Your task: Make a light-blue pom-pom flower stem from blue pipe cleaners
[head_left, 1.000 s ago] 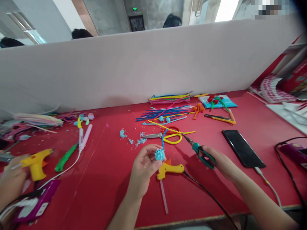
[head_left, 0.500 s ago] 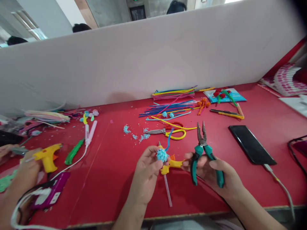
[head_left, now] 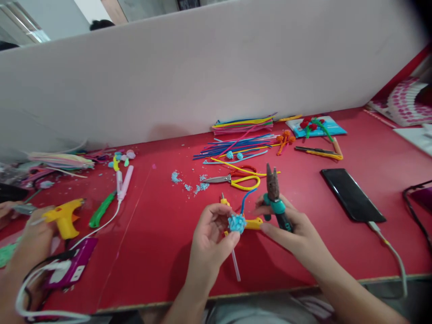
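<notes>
Fingers of the left hand (head_left: 213, 238) pinch the light-blue ball (head_left: 237, 223); those of the right hand (head_left: 295, 227) are curled around pliers (head_left: 278, 208) just beside it. The yellow glue gun (head_left: 254, 223), partly hidden behind, and scissors (head_left: 245, 182) lie beyond.

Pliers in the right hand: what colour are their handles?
Teal and black handles; head view shows them.

On the table (head_left: 151, 252), scraps (head_left: 201, 188) lie just left of the scissors (head_left: 231, 179), pipe cleaners (head_left: 243, 123) on their far side, a glue gun (head_left: 254, 224) on their near side. The phone (head_left: 353, 193) is to the right. The left hand (head_left: 213, 238) has the ball (head_left: 237, 223), the right hand (head_left: 297, 229) the pliers (head_left: 273, 189).
</notes>
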